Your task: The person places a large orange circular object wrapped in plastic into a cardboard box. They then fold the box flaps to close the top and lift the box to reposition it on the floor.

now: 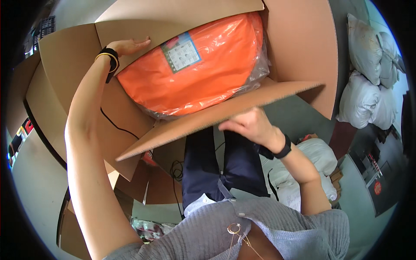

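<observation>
A large cardboard box (299,52) stands before me with its flaps raised. Inside lies an orange item (216,65) sealed in clear plastic, rounded along its near side, with a printed label sheet (182,53) under the wrap. My left hand (130,46) is open, fingers stretched out along the far flap (173,19), near the left end of the orange item. My right hand (249,125) is curled closed just below the edge of the near flap (190,123), its thumb pointing left. What its fingers hold, if anything, is hidden.
White stuffed sacks (366,95) are stacked at the far right. Another white bundle (318,160) lies on the floor beside my right arm. A black cable (175,170) lies coiled near my legs. Behind my left forearm stands a pale surface (37,182) with a dark edge.
</observation>
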The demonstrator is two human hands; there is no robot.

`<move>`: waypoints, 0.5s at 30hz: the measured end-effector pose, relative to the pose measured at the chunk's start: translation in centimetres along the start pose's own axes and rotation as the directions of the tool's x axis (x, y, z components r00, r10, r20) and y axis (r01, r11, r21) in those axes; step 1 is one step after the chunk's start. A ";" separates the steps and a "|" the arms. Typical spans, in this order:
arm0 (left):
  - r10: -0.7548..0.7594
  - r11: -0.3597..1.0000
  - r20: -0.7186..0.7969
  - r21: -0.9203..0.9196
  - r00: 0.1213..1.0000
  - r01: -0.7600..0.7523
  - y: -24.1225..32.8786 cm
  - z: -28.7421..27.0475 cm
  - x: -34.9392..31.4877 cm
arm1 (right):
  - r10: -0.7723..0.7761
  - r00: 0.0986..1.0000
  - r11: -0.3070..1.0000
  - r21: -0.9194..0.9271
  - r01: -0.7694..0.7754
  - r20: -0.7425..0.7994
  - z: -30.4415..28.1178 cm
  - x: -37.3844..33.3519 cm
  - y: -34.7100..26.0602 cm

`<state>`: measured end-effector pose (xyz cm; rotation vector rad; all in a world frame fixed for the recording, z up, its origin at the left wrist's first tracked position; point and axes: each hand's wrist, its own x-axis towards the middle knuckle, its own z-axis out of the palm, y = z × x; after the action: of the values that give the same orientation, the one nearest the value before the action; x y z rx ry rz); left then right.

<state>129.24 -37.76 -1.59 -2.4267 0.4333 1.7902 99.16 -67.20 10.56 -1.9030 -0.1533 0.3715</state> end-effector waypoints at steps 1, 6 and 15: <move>-0.020 1.000 0.016 0.009 1.000 0.020 0.8 -0.8 -0.8 | 0.045 0.998 0.999 0.024 -0.046 0.045 -0.4 1.5 0.6; 0.083 0.993 -0.094 -0.081 0.992 -0.091 0.8 -2.7 -2.3 | 0.176 0.984 0.984 -0.023 -0.175 0.040 -0.3 10.4 5.1; 0.265 0.958 -0.403 0.216 0.876 -0.191 4.3 6.4 -4.9 | 0.359 0.921 0.890 0.244 -0.386 0.149 2.5 17.3 11.2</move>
<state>120.80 -39.51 1.46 -2.7285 0.9076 1.2002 113.85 -64.07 -3.82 -1.6375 0.1957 0.7128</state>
